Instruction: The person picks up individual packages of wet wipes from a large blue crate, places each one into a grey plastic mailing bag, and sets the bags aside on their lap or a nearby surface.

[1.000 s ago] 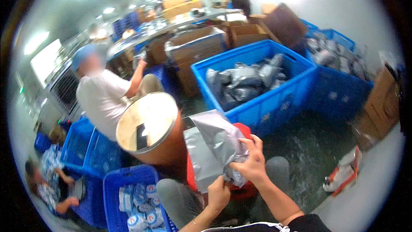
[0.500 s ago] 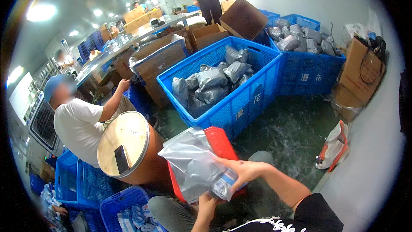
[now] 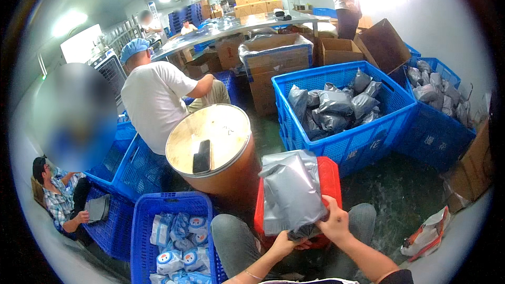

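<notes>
Grasping the near end of a silver-grey plastic bag (image 3: 292, 192), the left hand (image 3: 284, 245) and the right hand (image 3: 335, 221) hold it over a red container (image 3: 330, 171), near in the scene; it looks light, limp and rather slippery; the bunched near edge likely gives the firmest hold.

White characters (image 3: 376, 144) — on middle blue crate (image 3: 392, 132), right blue crate (image 3: 456, 150); printed logos (image 3: 166, 257) — on white-blue packs (image 3: 171, 264).

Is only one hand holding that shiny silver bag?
No, the left hand and the right hand both grip the silver bag at its near end.
</notes>
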Action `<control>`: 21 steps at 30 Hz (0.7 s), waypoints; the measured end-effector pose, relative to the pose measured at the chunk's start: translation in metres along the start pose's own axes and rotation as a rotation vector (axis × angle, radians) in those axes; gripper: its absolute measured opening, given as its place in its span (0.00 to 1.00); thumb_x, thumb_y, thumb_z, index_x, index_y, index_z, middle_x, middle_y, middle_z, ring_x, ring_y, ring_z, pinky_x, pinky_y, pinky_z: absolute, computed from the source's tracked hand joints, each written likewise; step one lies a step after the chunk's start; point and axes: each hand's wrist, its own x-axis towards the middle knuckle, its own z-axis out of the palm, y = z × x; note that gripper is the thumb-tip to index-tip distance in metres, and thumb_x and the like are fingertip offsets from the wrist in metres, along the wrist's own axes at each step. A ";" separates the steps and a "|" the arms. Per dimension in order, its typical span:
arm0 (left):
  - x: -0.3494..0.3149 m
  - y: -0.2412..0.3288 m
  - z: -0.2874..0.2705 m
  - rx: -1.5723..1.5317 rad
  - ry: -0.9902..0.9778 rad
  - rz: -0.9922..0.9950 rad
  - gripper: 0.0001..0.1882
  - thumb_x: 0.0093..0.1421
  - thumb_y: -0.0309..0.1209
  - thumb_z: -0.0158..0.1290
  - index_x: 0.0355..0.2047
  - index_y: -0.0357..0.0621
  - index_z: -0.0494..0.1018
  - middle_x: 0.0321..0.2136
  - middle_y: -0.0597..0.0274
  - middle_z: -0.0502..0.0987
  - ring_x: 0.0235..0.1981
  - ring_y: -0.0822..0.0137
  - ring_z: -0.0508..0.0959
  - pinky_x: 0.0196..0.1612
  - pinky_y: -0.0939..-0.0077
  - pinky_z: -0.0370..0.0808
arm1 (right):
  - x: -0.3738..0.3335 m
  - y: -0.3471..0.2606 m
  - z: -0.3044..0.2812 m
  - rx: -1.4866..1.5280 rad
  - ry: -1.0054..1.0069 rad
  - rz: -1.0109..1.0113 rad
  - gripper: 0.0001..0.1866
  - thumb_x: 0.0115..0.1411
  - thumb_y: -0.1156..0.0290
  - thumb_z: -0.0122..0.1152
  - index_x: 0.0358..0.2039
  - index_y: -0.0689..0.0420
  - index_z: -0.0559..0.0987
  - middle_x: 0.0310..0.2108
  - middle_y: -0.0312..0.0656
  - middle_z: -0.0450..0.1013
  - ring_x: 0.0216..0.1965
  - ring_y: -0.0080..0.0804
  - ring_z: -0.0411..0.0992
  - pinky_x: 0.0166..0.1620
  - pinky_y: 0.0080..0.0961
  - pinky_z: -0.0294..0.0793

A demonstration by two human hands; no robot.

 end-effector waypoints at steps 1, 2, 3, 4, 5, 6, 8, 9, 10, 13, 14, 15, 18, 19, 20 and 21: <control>0.003 -0.004 -0.001 -0.028 -0.026 -0.015 0.10 0.61 0.25 0.57 0.40 0.30 0.77 0.33 0.51 0.82 0.34 0.63 0.83 0.39 0.69 0.79 | 0.005 0.014 0.024 -0.050 0.127 -0.091 0.34 0.45 0.71 0.71 0.54 0.55 0.69 0.25 0.51 0.76 0.29 0.47 0.79 0.33 0.33 0.75; -0.001 -0.003 -0.002 -0.053 -0.025 -0.005 0.12 0.63 0.29 0.57 0.41 0.30 0.77 0.35 0.49 0.82 0.34 0.62 0.83 0.39 0.69 0.80 | 0.017 0.024 0.043 -0.118 0.093 -0.002 0.33 0.46 0.73 0.69 0.54 0.55 0.69 0.26 0.51 0.76 0.29 0.49 0.79 0.33 0.33 0.75; -0.002 0.001 -0.003 -0.122 0.007 -0.049 0.12 0.63 0.29 0.56 0.41 0.29 0.77 0.36 0.48 0.82 0.34 0.62 0.83 0.39 0.69 0.80 | 0.028 0.020 0.049 -0.190 0.069 0.080 0.32 0.46 0.74 0.67 0.54 0.54 0.68 0.26 0.52 0.76 0.29 0.50 0.79 0.33 0.34 0.75; -0.004 0.006 -0.004 -0.190 0.038 -0.094 0.12 0.64 0.30 0.56 0.40 0.29 0.76 0.36 0.48 0.82 0.34 0.62 0.83 0.39 0.69 0.80 | 0.037 0.013 0.052 -0.084 0.088 0.156 0.33 0.45 0.75 0.65 0.55 0.53 0.68 0.28 0.54 0.77 0.32 0.53 0.78 0.35 0.39 0.75; -0.007 0.011 -0.007 -0.255 0.078 -0.137 0.13 0.64 0.30 0.55 0.40 0.29 0.76 0.37 0.47 0.82 0.34 0.61 0.83 0.39 0.69 0.80 | 0.041 0.008 0.051 -0.132 0.046 0.203 0.33 0.44 0.74 0.65 0.55 0.52 0.68 0.29 0.54 0.77 0.34 0.53 0.78 0.36 0.41 0.75; -0.011 0.013 -0.006 -0.251 0.097 -0.119 0.19 0.66 0.37 0.54 0.44 0.29 0.73 0.37 0.45 0.81 0.35 0.60 0.84 0.38 0.70 0.80 | 0.044 0.003 0.048 -0.181 0.005 0.249 0.34 0.44 0.74 0.65 0.55 0.51 0.69 0.30 0.55 0.78 0.35 0.54 0.78 0.38 0.42 0.75; -0.021 0.027 0.000 -0.268 0.096 -0.190 0.24 0.66 0.43 0.52 0.48 0.29 0.70 0.37 0.44 0.81 0.35 0.60 0.84 0.37 0.71 0.80 | 0.041 -0.005 0.032 -0.238 -0.146 0.314 0.34 0.44 0.70 0.64 0.55 0.48 0.70 0.30 0.53 0.78 0.37 0.54 0.78 0.43 0.44 0.74; -0.026 0.037 0.006 -0.278 0.089 -0.230 0.27 0.67 0.46 0.50 0.49 0.29 0.68 0.37 0.43 0.81 0.35 0.60 0.84 0.36 0.71 0.80 | 0.034 0.002 0.020 -0.217 -0.171 0.255 0.31 0.43 0.66 0.67 0.52 0.49 0.73 0.33 0.54 0.79 0.38 0.53 0.78 0.45 0.43 0.75; -0.028 0.046 0.008 -0.261 0.121 -0.264 0.34 0.67 0.54 0.45 0.52 0.28 0.65 0.37 0.43 0.81 0.33 0.59 0.84 0.33 0.72 0.79 | 0.031 0.004 0.009 -0.330 -0.230 0.306 0.26 0.42 0.62 0.69 0.45 0.50 0.79 0.33 0.51 0.79 0.38 0.51 0.78 0.45 0.42 0.76; -0.011 0.027 -0.011 -0.229 0.144 -0.262 0.32 0.68 0.52 0.43 0.52 0.29 0.65 0.36 0.43 0.81 0.31 0.57 0.84 0.30 0.72 0.78 | 0.021 0.033 -0.016 -0.243 -0.264 0.300 0.14 0.44 0.61 0.70 0.32 0.51 0.83 0.26 0.45 0.79 0.31 0.41 0.79 0.38 0.36 0.77; -0.007 0.027 -0.012 -0.227 0.136 -0.313 0.27 0.68 0.47 0.43 0.53 0.32 0.66 0.35 0.44 0.82 0.29 0.57 0.84 0.29 0.73 0.78 | 0.018 0.026 -0.024 -0.274 -0.266 0.322 0.13 0.45 0.62 0.70 0.32 0.52 0.83 0.26 0.45 0.78 0.30 0.40 0.79 0.37 0.35 0.77; -0.012 0.032 -0.008 -0.194 0.172 -0.298 0.26 0.68 0.45 0.43 0.51 0.31 0.67 0.34 0.44 0.82 0.28 0.58 0.84 0.28 0.73 0.78 | 0.020 0.012 -0.036 -0.301 -0.261 0.333 0.12 0.46 0.63 0.69 0.32 0.53 0.82 0.25 0.45 0.78 0.29 0.39 0.78 0.36 0.34 0.76; -0.031 0.035 0.002 -0.172 0.335 -0.226 0.19 0.66 0.39 0.48 0.43 0.32 0.74 0.29 0.51 0.82 0.24 0.66 0.81 0.26 0.76 0.75 | 0.020 -0.031 -0.040 -0.055 -0.110 0.129 0.10 0.49 0.67 0.69 0.31 0.57 0.81 0.26 0.45 0.77 0.28 0.39 0.77 0.34 0.31 0.76; -0.030 0.034 0.000 0.013 0.446 -0.070 0.17 0.65 0.37 0.49 0.40 0.33 0.75 0.28 0.53 0.82 0.23 0.69 0.80 0.25 0.76 0.74 | 0.018 -0.044 -0.033 0.084 -0.038 0.026 0.09 0.50 0.68 0.68 0.31 0.58 0.81 0.26 0.45 0.77 0.27 0.40 0.77 0.34 0.31 0.75; -0.031 0.033 -0.002 0.206 0.554 0.081 0.15 0.65 0.36 0.51 0.38 0.33 0.76 0.26 0.56 0.81 0.23 0.72 0.78 0.25 0.77 0.72 | 0.018 -0.051 -0.020 0.174 -0.179 -0.044 0.08 0.52 0.70 0.68 0.30 0.60 0.80 0.27 0.46 0.77 0.28 0.41 0.77 0.34 0.30 0.75; -0.032 0.032 -0.004 0.402 0.648 0.232 0.13 0.64 0.34 0.52 0.35 0.34 0.77 0.24 0.59 0.80 0.22 0.75 0.76 0.25 0.78 0.71 | 0.017 -0.054 -0.006 0.262 -0.316 -0.113 0.07 0.53 0.72 0.67 0.30 0.61 0.80 0.29 0.47 0.77 0.28 0.42 0.77 0.34 0.30 0.75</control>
